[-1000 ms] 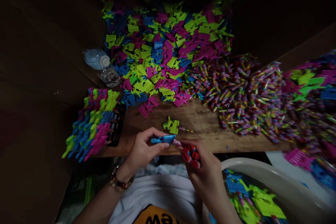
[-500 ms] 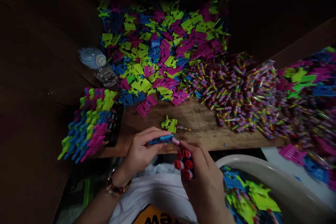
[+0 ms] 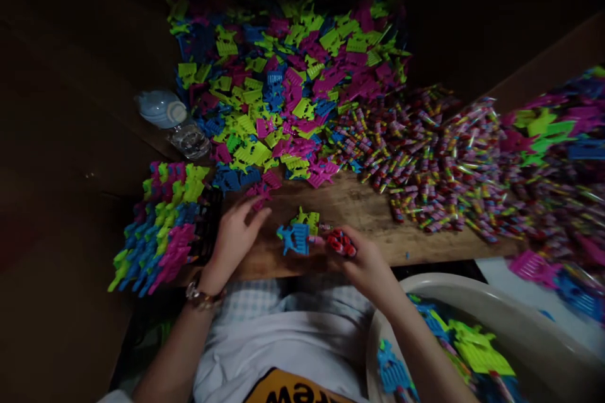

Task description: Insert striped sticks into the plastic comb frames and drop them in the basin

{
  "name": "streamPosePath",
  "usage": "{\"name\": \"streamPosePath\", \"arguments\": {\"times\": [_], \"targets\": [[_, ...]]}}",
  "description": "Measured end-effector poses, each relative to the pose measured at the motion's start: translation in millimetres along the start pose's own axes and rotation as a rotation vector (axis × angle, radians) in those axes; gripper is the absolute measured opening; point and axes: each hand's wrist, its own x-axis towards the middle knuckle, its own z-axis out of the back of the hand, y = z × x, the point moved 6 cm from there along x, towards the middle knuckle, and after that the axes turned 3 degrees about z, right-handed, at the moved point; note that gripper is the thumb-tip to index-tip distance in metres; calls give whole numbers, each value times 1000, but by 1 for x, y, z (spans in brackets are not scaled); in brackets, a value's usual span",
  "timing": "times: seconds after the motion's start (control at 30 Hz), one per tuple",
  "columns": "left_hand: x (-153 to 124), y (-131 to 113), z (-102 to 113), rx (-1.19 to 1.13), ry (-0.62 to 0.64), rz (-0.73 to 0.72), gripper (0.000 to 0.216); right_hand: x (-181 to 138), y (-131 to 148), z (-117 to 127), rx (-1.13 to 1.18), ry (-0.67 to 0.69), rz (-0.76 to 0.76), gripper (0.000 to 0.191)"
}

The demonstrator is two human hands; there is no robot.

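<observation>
My left hand reaches over the wood with thumb and fingers apart, its fingertips at a magenta comb-like plastic piece. My right hand is closed around a bundle of small wrapped tubes with red ends. Just left of that bundle lies a blue comb-like plastic piece with an animal shape, a pink tube at its right end. Whether the right fingertips still touch that tube is unclear. A yellow-green piece with a tube lies behind the blue one and is partly covered by it.
A large heap of coloured plastic pieces fills the back. Wrapped tubes are piled at right. A black rack of upright pieces and a water bottle stand left. A pale basin with finished-looking pieces sits at lower right.
The blue piece has left my left hand and now lies on the wood by the yellow-green one. My left hand has moved up-left to the magenta piece; my right hand moved forward with its tubes.
</observation>
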Motion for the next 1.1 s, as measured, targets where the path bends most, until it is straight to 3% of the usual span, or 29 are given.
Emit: {"name": "streamPosePath", "arguments": {"times": [0.07,0.17,0.27,0.37,0.47,0.6,0.67,0.77,1.0,1.1], "targets": [[13,11,5,303,-208,-28,40,4,-10,3,-185,-84,-4,9],[26,22,-3,419,-193,-58,43,4,-12,11,-355,-239,40,21],[29,31,-5,94,-146,39,40,1,-15,14,-193,-275,-17,17],[27,39,-7,-315,-83,247,35,-1,-18,2,169,-127,-154,23],[17,27,-10,-471,13,322,29,-4,-11,-16,519,39,-258,37],[-9,2,-19,-902,148,523,35,-8,4,-33,796,170,-319,33],[-21,-10,-24,-1096,186,632,40,-7,8,-35,874,146,-330,30],[-30,-24,-27,-1196,232,685,49,-5,5,-32,945,50,-359,26],[-34,-41,-27,-1285,332,697,41,-14,-6,-19,1081,-187,-413,29],[-37,-47,-28,-1267,353,664,36,-16,-1,-19,1142,-204,-420,30]]}}
